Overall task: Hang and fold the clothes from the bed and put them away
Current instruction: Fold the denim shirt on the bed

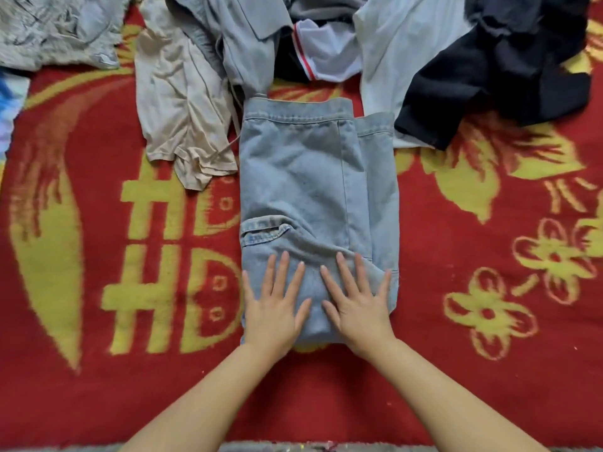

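Observation:
A pair of light blue jeans (313, 177) lies folded into a long rectangle in the middle of the bed, on a red blanket with yellow patterns (98, 370). My left hand (275, 308) lies flat on the near left end of the jeans, fingers straight and spread. My right hand (357, 305) presses flat on the near right end, fingers also spread. Neither hand grips anything.
Unfolded clothes lie across the far side: a beige shirt (176, 102) left of the jeans, a grey garment (241, 37), a white piece with red trim (326, 50), a pale blue shirt (398, 53), a black garment (489, 70), a grey patterned one (55, 27).

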